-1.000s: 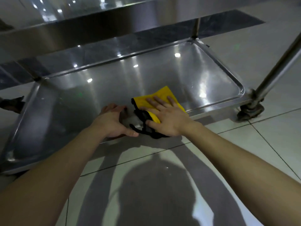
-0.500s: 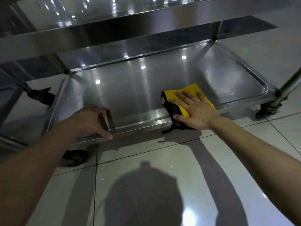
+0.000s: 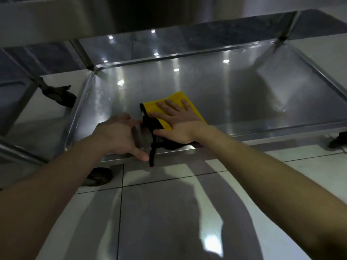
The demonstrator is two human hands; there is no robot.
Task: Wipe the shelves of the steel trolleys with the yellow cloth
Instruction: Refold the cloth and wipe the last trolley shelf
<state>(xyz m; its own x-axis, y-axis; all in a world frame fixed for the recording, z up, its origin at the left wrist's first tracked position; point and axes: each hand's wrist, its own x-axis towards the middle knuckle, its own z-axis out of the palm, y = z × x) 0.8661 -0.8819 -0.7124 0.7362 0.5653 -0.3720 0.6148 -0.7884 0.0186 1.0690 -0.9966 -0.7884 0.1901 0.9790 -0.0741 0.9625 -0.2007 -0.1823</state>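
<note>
The yellow cloth [image 3: 175,102], folded and edged in black with a black strap hanging over the rim, lies on the bottom steel shelf [image 3: 234,91] of the trolley, near its front edge. My right hand [image 3: 178,124] presses flat on the cloth with fingers spread and straight. My left hand [image 3: 120,136] rests on the shelf's front rim just left of the cloth, fingers extended toward the black edge, thumb on the rim.
An upper steel shelf [image 3: 56,21] overhangs the bottom one. Castor wheels sit at the left [image 3: 60,94], front left [image 3: 97,178] and far right [image 3: 338,140]. A second steel trolley's frame [image 3: 16,102] stands to the left. Pale tiled floor [image 3: 169,212] lies in front.
My left hand slid right along the front rim to beside the cloth. My right hand with the cloth shifted left across the shelf. The view moved closer and rightward.
</note>
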